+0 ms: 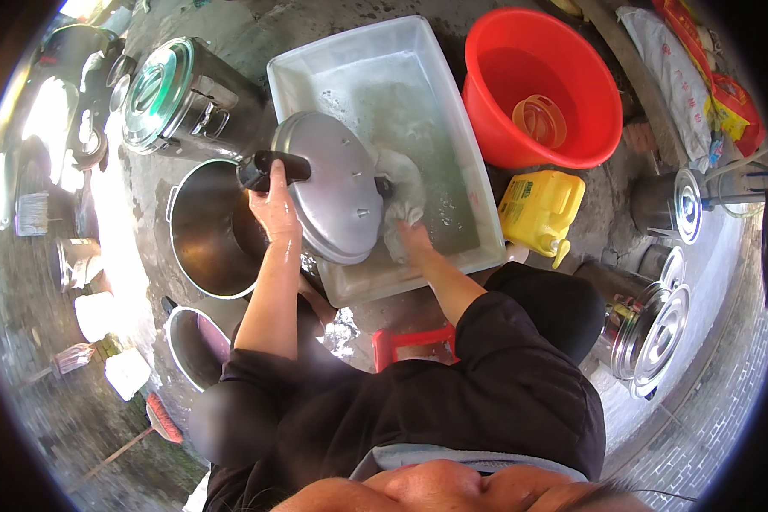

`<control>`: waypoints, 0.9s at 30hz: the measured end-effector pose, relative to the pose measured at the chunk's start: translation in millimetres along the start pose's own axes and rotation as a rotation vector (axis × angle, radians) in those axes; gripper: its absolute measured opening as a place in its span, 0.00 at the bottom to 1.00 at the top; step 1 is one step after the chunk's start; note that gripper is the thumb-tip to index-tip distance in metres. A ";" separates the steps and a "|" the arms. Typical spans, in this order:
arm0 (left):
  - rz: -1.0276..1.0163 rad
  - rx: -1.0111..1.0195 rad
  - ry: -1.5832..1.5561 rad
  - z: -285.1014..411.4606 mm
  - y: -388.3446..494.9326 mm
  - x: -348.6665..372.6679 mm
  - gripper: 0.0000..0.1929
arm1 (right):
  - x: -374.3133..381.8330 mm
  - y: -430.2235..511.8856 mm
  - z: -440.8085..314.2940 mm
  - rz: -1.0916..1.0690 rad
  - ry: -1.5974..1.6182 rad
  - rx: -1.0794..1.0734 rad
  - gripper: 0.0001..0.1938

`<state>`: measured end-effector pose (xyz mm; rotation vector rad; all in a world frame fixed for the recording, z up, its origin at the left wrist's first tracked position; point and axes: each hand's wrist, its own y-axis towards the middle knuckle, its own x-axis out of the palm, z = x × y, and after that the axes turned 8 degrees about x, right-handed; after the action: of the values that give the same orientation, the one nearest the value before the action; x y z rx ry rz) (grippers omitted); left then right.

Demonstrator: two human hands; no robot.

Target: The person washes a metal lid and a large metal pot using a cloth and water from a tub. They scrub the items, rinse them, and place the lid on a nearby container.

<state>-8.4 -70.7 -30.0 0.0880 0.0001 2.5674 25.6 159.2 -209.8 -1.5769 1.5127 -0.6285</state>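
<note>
My left hand [274, 208] grips the black handle of a metal pressure cooker lid [336, 185], which is tilted over the left side of a white plastic tub [486, 211]. Cloudy water lies in the tub. My right hand [413, 238], wet, holds a pale cloth [400, 179] at the lid's right edge, near its small black knob. The fingers of this hand are partly hidden by the cloth. Left of the lid stands a deep metal pot [214, 230] without a cover.
A red plastic tub [544, 83] with a round orange item inside stands at the upper right, above a yellow jug [541, 211]. A lidded steel pot [166, 96] is at the upper left. An oval pan [198, 345] lies lower left. Lidded pots [659, 339] stand on the right.
</note>
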 end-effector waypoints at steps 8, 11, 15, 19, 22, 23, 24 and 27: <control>-0.003 -0.042 -0.008 -1.8 6.5 -0.2 0.17 | 19.1 62.1 -30.4 -0.540 0.627 0.371 0.25; -0.042 -0.028 -0.041 -2.1 2.6 3.4 0.17 | 24.8 71.2 -7.4 -0.564 0.673 0.443 0.24; -0.056 -0.009 -0.034 -0.6 0.5 6.5 0.18 | 15.9 62.8 12.8 -0.751 0.743 0.447 0.24; -0.099 0.032 -0.019 2.8 -2.4 15.2 0.16 | 19.7 34.6 48.1 -0.784 0.786 0.514 0.23; -0.164 0.094 0.118 4.1 -2.7 12.8 0.15 | 23.7 -4.5 45.4 -0.693 0.590 0.532 0.21; -0.190 0.110 0.176 5.7 -5.2 12.0 0.15 | 24.0 -16.4 35.8 -0.655 0.448 0.471 0.20; -0.247 0.115 0.137 11.1 -8.3 16.3 0.15 | 26.0 -20.2 27.9 -0.613 0.317 0.403 0.19; -0.475 0.152 0.071 31.0 -24.7 18.0 0.17 | 7.1 -24.1 2.9 -0.540 0.110 0.259 0.17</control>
<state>-8.1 -40.9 1.6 0.0464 0.2172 2.0909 42.2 151.1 -192.7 -1.7696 1.0196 -1.1785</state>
